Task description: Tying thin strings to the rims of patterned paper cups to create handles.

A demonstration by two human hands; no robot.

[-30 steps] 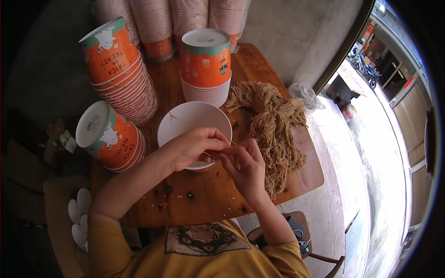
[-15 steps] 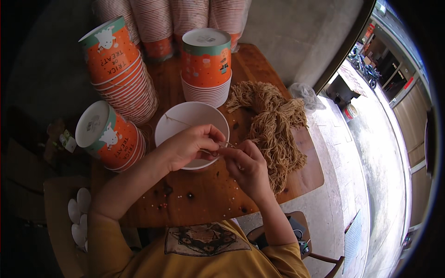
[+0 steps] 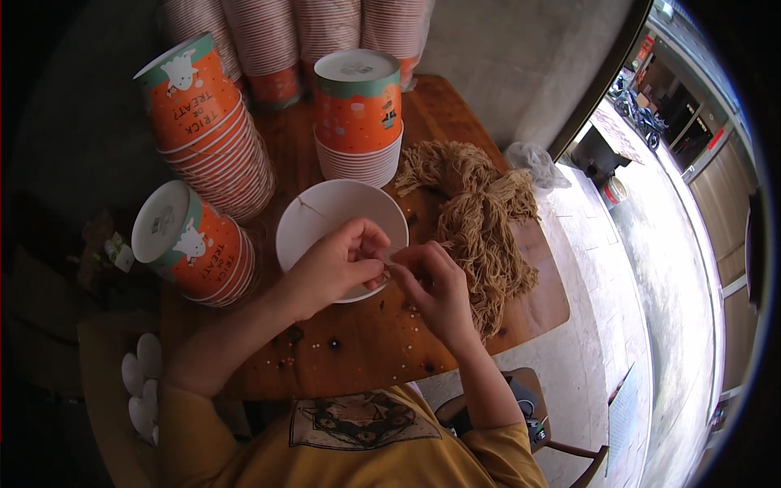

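Observation:
Over the right side of a white paper bucket, my two hands meet fingertip to fingertip. My left hand is closed in a pinch on a thin tan cord, whose loose end lies across the bucket's inside. My right hand also pinches at the cord, its fingertips touching those of the left. The short piece between the fingers is too small to make out fully. Just right of the right hand rests a large bundle of tan cords, tied near its middle.
Upside-down stacks of orange paper buckets stand at the left, nearer left and behind the white bucket. Wrapped bucket stacks line the wall. Small beads dot the wooden table. A clear plastic bag lies beyond the cord bundle.
My fingers have shifted slightly as they work the cord, and the left fingers have curled in closer. The cord's loose end has moved a little within the bucket.

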